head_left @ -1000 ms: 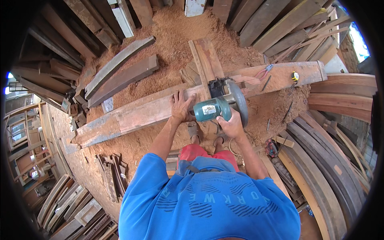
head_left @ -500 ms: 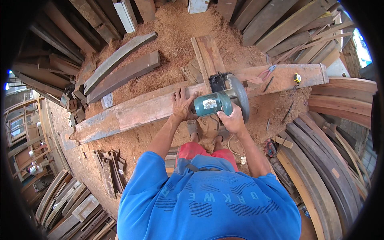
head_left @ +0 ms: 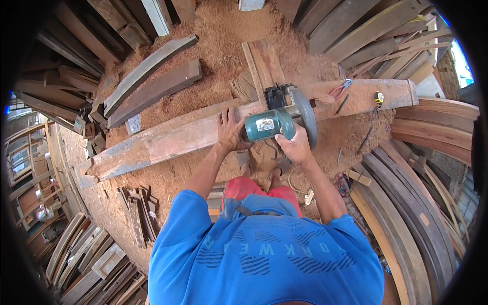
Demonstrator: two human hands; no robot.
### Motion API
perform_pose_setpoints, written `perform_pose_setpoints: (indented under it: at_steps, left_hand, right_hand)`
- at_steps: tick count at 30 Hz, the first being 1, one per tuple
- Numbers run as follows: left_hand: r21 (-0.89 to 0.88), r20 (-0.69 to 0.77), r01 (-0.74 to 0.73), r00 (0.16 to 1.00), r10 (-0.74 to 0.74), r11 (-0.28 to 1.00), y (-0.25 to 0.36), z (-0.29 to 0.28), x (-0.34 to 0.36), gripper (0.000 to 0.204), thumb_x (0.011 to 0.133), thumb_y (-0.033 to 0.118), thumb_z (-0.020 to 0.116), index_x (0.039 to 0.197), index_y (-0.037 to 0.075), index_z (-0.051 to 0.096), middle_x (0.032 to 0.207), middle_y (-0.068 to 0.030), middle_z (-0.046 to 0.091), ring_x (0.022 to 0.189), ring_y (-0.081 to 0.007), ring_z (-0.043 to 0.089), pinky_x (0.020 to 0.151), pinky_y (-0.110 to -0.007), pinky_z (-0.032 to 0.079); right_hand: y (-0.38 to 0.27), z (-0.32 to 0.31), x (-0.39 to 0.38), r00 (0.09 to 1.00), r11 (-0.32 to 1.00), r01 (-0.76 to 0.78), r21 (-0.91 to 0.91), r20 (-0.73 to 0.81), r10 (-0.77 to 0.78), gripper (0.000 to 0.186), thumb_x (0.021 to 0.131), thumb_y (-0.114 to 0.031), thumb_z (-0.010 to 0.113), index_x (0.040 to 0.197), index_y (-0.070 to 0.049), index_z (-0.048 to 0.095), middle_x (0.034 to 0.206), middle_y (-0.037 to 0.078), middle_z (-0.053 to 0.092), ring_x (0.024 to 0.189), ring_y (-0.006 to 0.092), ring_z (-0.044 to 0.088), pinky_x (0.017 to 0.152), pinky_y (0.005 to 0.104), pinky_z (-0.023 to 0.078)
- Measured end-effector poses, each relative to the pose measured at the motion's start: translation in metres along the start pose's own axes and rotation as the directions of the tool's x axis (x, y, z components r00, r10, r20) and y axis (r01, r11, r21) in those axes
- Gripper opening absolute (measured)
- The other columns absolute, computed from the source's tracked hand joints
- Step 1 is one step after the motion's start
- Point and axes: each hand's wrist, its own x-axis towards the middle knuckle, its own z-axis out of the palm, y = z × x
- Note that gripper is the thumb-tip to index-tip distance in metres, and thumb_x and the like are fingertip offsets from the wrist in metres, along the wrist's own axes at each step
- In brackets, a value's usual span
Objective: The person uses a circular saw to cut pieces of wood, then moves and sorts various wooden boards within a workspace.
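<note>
The circular saw (head_left: 269,125) sits over the middle of a long wooden beam (head_left: 183,138), at the near end of a short reddish-brown board (head_left: 268,66) that points away from the person; its motor housing is a stubby teal cylinder lying roughly crosswise, with a pale, scuffed label on the upper side; at its right end stands a broad, round guard (head_left: 308,119) in dull grey, seen almost edge-on, and on the far side a dark, blocky fitting (head_left: 276,96) reaches the board; the blade is hidden from this angle.

The right hand (head_left: 296,146) has its grip closed around the saw's handle, thumb on top; the left hand (head_left: 232,131) lies on the beam with fingers spread, just beside the housing's left end; whether its grip clenches the wood or touches the saw cannot be told.

The beam is pinkish and worn, greyer toward its left end, and slants slightly upward to the right; there, red-handled pliers (head_left: 338,91) and a yellow-and-black tape measure (head_left: 378,97) rest on it; sawdust (head_left: 223,30) covers the ground beyond.
</note>
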Motion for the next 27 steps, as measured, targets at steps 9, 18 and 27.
perform_pose_setpoints:
  at_steps: [9, 18, 27]
  left_hand:
    - [-0.014, 0.003, 0.001, 1.000, -0.001, 1.000, -0.001, 0.000, 0.000, 0.107, 0.047, 0.051, 0.088, 0.146, 0.034, 0.051, 0.154, -0.0279, 0.028, 0.144, -0.0518, 0.024, 0.117, -0.065, 0.019]
    - [-0.025, 0.039, 0.017, 0.999, -0.016, 1.000, 0.001, -0.003, 0.002, 0.109, 0.046, 0.053, 0.092, 0.146, 0.036, 0.052, 0.158, -0.0281, 0.024, 0.145, -0.0527, 0.023, 0.117, -0.067, 0.019]
    - [-0.032, 0.001, -0.009, 1.000, 0.009, 0.999, -0.002, 0.001, 0.000, 0.103, 0.049, 0.052, 0.089, 0.144, 0.035, 0.052, 0.154, -0.0285, 0.026, 0.142, -0.0511, 0.025, 0.115, -0.064, 0.019]
  right_hand:
    - [-0.002, 0.000, 0.005, 1.000, 1.000, 0.001, 0.000, 0.017, -0.001, 0.026, 0.083, -0.005, 0.068, 0.108, 0.003, 0.066, 0.083, 0.005, 0.064, 0.078, 0.0138, 0.058, 0.076, 0.0327, 0.051]
    - [-0.003, -0.002, 0.009, 0.999, 0.999, 0.031, -0.011, 0.019, -0.031, 0.026, 0.084, -0.005, 0.067, 0.108, 0.003, 0.066, 0.083, 0.006, 0.063, 0.079, 0.0144, 0.057, 0.076, 0.0334, 0.051]
    - [-0.010, -0.004, 0.014, 0.999, 0.999, 0.019, -0.029, 0.043, -0.018, 0.026, 0.085, -0.006, 0.067, 0.108, 0.003, 0.066, 0.085, 0.006, 0.065, 0.080, 0.0137, 0.058, 0.077, 0.0330, 0.051]
